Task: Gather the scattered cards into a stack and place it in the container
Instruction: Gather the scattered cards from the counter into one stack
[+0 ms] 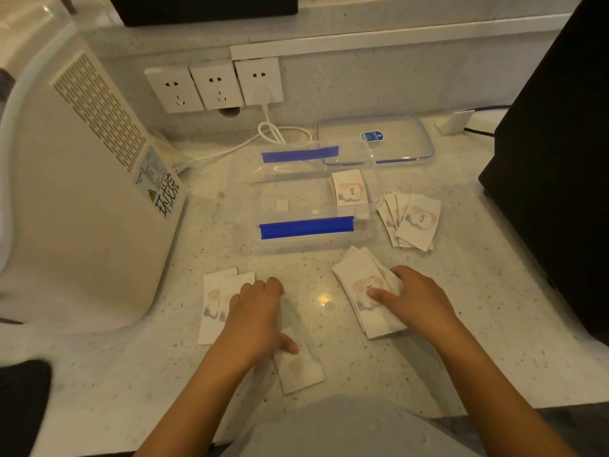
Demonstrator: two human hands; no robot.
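White cards: lie in separate groups on the speckled surface [329, 324], one group already in the container.
Near card [301, 364]: under the left hand's thumb, long axis near-to-far, leaning left.
Left hand [257, 311]: flat, palm down, fingers on the left cards [214, 301], likely to slide them together; these run near-to-far.
Right hand [412, 298]: pressing the right pile [362, 285], thumb on top, squaring it; its long axis tilts far-left.
Fanned cards [412, 219]: untouched, just right of the container.
Container [306, 196]: clear, open, blue clips, long axis left-right; holds cards [349, 189] at its right end.
Lid [375, 140]: far right, set aside.
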